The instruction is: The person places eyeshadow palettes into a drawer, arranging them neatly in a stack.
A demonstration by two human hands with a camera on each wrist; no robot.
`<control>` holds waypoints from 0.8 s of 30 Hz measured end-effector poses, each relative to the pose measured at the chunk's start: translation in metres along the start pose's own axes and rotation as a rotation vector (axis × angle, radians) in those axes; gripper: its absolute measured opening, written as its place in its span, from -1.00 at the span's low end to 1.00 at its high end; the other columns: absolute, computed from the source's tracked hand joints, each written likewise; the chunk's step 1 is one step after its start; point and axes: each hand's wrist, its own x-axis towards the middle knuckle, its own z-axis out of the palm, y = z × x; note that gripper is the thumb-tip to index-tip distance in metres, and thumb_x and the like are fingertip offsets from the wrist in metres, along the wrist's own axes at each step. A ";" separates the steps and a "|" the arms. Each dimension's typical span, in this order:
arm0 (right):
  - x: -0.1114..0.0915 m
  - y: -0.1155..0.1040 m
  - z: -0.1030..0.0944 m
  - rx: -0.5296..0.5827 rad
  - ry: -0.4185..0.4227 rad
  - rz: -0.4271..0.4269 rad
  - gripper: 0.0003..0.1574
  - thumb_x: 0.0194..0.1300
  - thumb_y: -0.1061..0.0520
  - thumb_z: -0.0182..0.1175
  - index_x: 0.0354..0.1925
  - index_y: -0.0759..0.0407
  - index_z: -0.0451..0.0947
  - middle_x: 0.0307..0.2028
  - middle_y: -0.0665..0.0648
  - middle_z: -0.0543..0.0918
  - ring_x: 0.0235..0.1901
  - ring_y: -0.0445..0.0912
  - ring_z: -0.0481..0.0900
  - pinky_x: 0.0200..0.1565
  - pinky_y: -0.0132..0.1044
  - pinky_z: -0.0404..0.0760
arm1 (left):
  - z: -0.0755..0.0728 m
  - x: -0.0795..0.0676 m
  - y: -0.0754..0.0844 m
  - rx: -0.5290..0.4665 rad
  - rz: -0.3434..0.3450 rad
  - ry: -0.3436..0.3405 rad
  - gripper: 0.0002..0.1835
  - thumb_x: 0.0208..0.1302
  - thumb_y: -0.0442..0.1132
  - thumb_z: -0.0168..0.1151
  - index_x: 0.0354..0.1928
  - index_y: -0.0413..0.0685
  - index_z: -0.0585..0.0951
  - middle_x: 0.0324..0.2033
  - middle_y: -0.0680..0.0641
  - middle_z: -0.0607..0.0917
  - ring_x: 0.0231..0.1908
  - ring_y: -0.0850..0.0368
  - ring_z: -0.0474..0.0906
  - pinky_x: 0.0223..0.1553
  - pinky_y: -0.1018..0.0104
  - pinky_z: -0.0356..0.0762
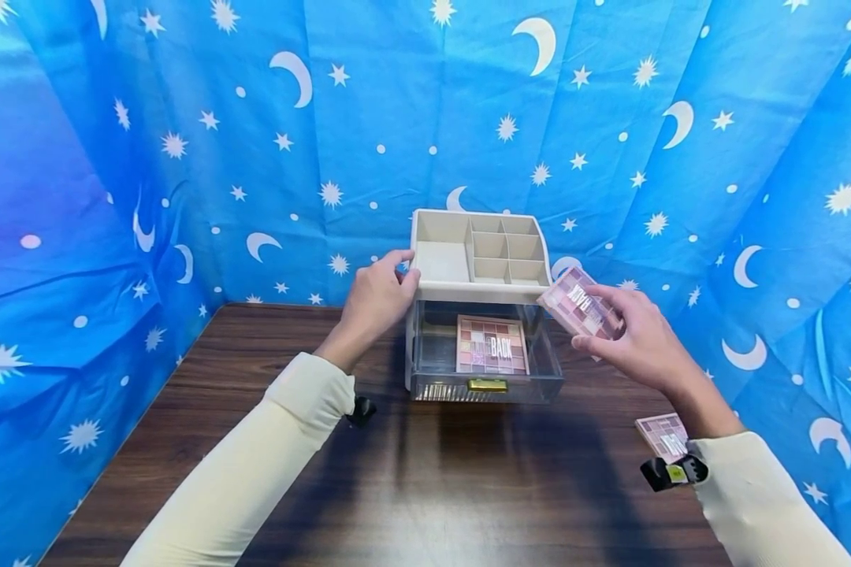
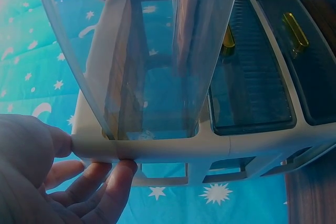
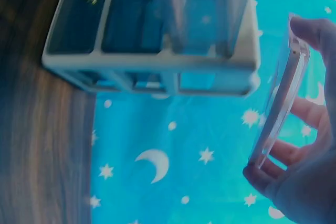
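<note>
A white makeup organizer (image 1: 482,293) with drawers stands at the back of the table. Its clear top drawer (image 1: 432,346) is pulled out and contains an eyeshadow palette (image 1: 492,346) lying flat. My left hand (image 1: 379,293) grips the organizer's left side near the top; in the left wrist view the thumb and fingers bend around its white frame (image 2: 157,150). With my right hand (image 1: 638,335) I hold a second eyeshadow palette (image 1: 581,303), tilted, by its edges, just right of the organizer. The right wrist view shows that palette (image 3: 281,98) edge-on between thumb and fingers.
Another eyeshadow palette (image 1: 663,435) lies on the dark wooden table (image 1: 425,488), partly behind my right wrist. The organizer's top tray (image 1: 489,252) is split into compartments. A blue star-and-moon cloth (image 1: 397,118) surrounds the table's back and sides.
</note>
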 end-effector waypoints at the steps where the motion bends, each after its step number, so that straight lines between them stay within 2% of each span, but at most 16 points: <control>1: 0.000 -0.004 -0.001 0.007 -0.010 -0.026 -0.05 0.06 -0.20 0.36 0.36 0.01 0.30 0.21 0.28 0.41 0.02 0.12 0.33 -0.20 -0.15 0.35 | 0.000 0.000 0.000 0.002 0.000 -0.003 -0.51 0.40 0.03 -0.01 0.33 0.13 0.41 -0.41 -0.03 0.62 -0.32 0.04 0.53 -0.24 0.15 0.47; 7: 0.002 -0.022 0.000 0.039 -0.086 -0.172 -0.08 -0.02 -0.12 0.44 0.30 -0.02 0.36 0.29 0.22 0.36 0.14 0.12 0.32 -0.01 0.11 0.43 | 0.000 -0.001 0.000 0.002 -0.002 0.000 -0.51 0.40 0.03 -0.01 0.33 0.13 0.41 -0.45 -0.02 0.60 -0.40 0.06 0.51 -0.34 0.22 0.42; 11: 0.004 -0.032 0.001 0.039 -0.173 -0.214 -0.08 -0.04 -0.16 0.44 0.30 -0.12 0.37 0.34 0.15 0.30 0.23 0.12 0.25 0.06 0.22 0.41 | 0.000 0.000 0.001 0.004 -0.003 0.003 -0.51 0.40 0.03 -0.01 0.32 0.13 0.41 -0.44 -0.01 0.61 -0.41 0.07 0.51 -0.36 0.23 0.41; 15: 0.005 -0.043 0.005 0.036 -0.247 -0.227 -0.11 -0.05 -0.16 0.44 0.28 -0.21 0.38 0.38 0.10 0.24 0.26 0.10 0.19 0.08 0.21 0.42 | -0.001 0.000 0.001 0.011 -0.002 0.005 -0.52 0.40 0.01 0.00 0.32 0.12 0.43 -0.43 -0.02 0.61 -0.39 0.05 0.51 -0.33 0.21 0.41; 21: 0.009 -0.056 0.015 0.020 -0.311 -0.263 -0.15 -0.09 -0.18 0.43 0.22 -0.27 0.42 0.35 0.03 0.26 0.26 0.05 0.17 0.08 0.14 0.45 | -0.001 -0.001 0.001 0.010 -0.002 0.000 -0.52 0.40 0.01 0.01 0.32 0.12 0.42 -0.41 -0.03 0.62 -0.34 0.03 0.53 -0.27 0.16 0.45; 24: 0.011 -0.059 0.021 0.008 -0.332 -0.281 -0.16 -0.10 -0.19 0.42 0.21 -0.26 0.43 0.35 0.06 0.28 0.27 0.07 0.17 0.11 0.17 0.43 | -0.001 -0.001 0.000 0.011 0.004 0.004 -0.52 0.39 0.03 0.00 0.31 0.12 0.44 -0.39 -0.03 0.64 -0.17 -0.02 0.57 -0.10 0.08 0.49</control>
